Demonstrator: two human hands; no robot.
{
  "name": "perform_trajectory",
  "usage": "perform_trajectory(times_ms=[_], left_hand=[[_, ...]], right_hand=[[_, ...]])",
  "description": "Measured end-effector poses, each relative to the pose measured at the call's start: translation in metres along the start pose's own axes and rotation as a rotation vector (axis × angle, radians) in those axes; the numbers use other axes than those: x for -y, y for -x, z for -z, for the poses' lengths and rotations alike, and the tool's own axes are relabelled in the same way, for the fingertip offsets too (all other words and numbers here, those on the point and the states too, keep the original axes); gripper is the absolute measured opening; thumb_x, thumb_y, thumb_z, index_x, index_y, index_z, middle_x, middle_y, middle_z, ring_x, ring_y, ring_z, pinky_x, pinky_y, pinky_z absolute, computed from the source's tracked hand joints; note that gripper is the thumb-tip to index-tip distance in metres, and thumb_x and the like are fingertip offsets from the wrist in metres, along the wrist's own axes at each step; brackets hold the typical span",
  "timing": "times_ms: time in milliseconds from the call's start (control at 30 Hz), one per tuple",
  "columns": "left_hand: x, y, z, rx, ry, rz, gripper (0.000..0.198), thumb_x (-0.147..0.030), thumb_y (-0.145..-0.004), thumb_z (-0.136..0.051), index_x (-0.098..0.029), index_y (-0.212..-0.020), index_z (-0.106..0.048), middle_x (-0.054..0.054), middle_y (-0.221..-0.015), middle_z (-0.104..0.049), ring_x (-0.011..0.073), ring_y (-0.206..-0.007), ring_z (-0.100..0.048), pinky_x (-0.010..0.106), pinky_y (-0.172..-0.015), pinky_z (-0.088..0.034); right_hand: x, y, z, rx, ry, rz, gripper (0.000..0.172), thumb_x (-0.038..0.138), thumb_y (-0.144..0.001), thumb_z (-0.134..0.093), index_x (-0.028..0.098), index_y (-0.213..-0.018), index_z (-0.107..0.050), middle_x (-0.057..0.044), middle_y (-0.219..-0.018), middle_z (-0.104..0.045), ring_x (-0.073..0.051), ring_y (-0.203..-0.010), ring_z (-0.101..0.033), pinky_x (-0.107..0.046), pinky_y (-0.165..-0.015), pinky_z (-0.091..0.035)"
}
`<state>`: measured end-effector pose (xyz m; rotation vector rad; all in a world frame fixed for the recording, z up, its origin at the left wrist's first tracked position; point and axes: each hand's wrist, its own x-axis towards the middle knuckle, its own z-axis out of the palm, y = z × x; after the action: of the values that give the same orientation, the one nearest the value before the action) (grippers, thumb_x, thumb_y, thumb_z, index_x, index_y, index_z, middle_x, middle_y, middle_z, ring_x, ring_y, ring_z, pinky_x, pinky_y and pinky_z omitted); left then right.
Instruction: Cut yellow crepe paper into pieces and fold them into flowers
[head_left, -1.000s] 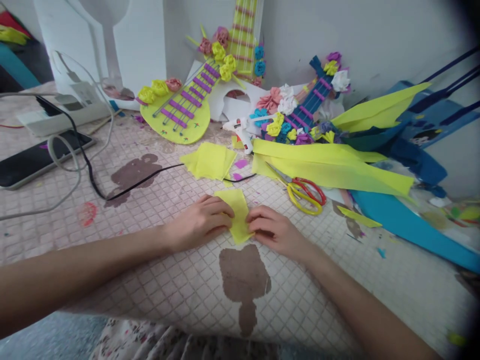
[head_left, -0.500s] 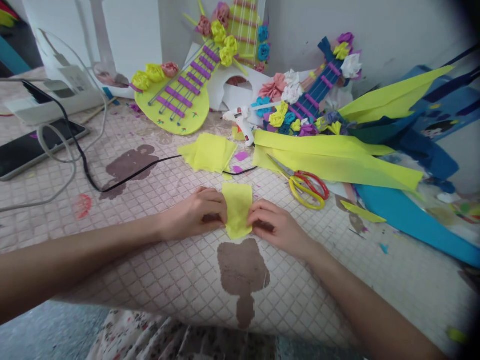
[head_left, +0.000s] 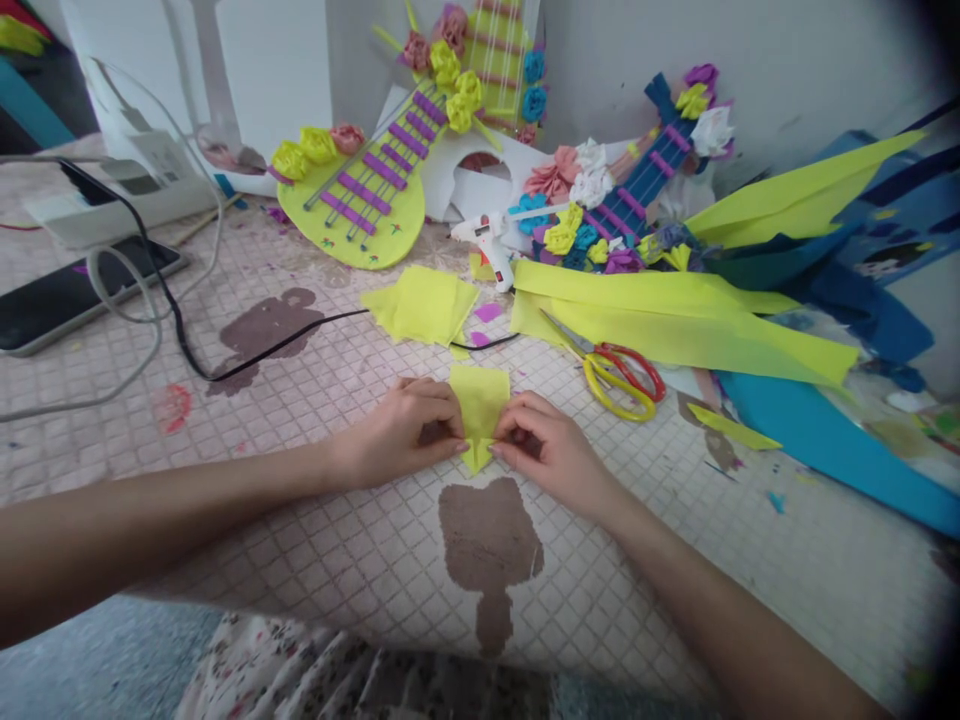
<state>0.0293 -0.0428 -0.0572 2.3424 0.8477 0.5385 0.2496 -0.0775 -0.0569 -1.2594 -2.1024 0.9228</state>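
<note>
Fingers (head_left: 446, 402) of the left hand (head_left: 409, 432) are curled, thumb and forefinger pinching the lower left edge of the small yellow sheet (head_left: 481, 397). Right hand (head_left: 551, 445) mirrors it on the lower right edge. I read both as gripping the sheet, neither one free. Sheet sits between the two sets of fingertips, over the quilted tablecloth (head_left: 337, 540); its upper end reaches past the knuckles. Lower end is folded in from both sides to a point just below the thumbs. From my angle I can't tell if that point touches the cloth.

Beyond the left fingers I have a stack of yellow sheets (head_left: 427, 303), black cable (head_left: 300, 345) passing under it. Purple scraps (head_left: 487, 312) lie straight ahead of the fingertips, white glue gun (head_left: 487, 245) farther out behind them. Scissors (head_left: 619, 380) are ahead and right of the right fingers, handles red and yellow, tip on the long yellow strips (head_left: 675, 320). Brown patch (head_left: 491, 530) on the cloth, just my side of the fingertips. Phone (head_left: 82, 295) well off to the left. Yellow guitar-shaped craft (head_left: 401, 225) is far ahead, left; blue one (head_left: 637, 195) far ahead, right.
</note>
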Motion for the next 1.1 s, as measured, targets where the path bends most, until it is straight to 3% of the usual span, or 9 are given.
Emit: perform_trajectory(times_ms=[367, 600, 867, 1100], left_hand=[[-0.001, 0.001, -0.004, -0.028, -0.019, 0.024, 0.009, -0.023, -0.081, -0.059, -0.016, -0.075, -0.059, 0.002, -0.082, -0.06, 0.0149, -0.082, -0.054, 0.034, -0.083, -0.036], [0.0, 0.0, 0.006, 0.049, 0.064, -0.055, 0.009, -0.024, -0.082, -0.059, -0.018, -0.078, -0.064, 0.002, -0.092, -0.063, 0.0145, -0.088, -0.056, 0.032, -0.085, -0.034], [0.003, -0.005, 0.005, 0.063, 0.013, -0.02, 0.01, -0.022, -0.08, -0.059, -0.016, -0.072, -0.061, 0.001, -0.081, -0.062, 0.0137, -0.081, -0.056, 0.033, -0.084, -0.035], [0.001, -0.012, 0.007, 0.13, -0.031, -0.012, 0.015, -0.024, -0.078, -0.059, -0.016, -0.066, -0.056, 0.0, -0.071, -0.059, 0.012, -0.072, -0.053, 0.027, -0.072, -0.037]], right_hand=[[0.002, -0.001, -0.001, -0.01, 0.014, 0.008, 0.008, 0.02, -0.083, -0.06, 0.02, -0.077, -0.054, -0.002, -0.089, -0.05, -0.012, -0.072, -0.051, -0.026, -0.063, -0.044], [-0.002, 0.002, 0.007, 0.124, -0.093, 0.033, 0.001, 0.02, -0.083, -0.06, 0.02, -0.083, -0.059, -0.004, -0.104, -0.047, -0.014, -0.087, -0.053, -0.027, -0.07, -0.047], [0.001, 0.0, 0.001, 0.033, -0.016, 0.006, 0.008, 0.016, -0.081, -0.061, 0.019, -0.078, -0.054, -0.003, -0.097, -0.049, -0.013, -0.079, -0.052, -0.027, -0.067, -0.045], [0.0, 0.001, 0.003, 0.065, -0.082, 0.02, 0.008, 0.017, -0.082, -0.06, 0.019, -0.076, -0.055, -0.004, -0.1, -0.049, -0.014, -0.085, -0.053, -0.027, -0.069, -0.047]])
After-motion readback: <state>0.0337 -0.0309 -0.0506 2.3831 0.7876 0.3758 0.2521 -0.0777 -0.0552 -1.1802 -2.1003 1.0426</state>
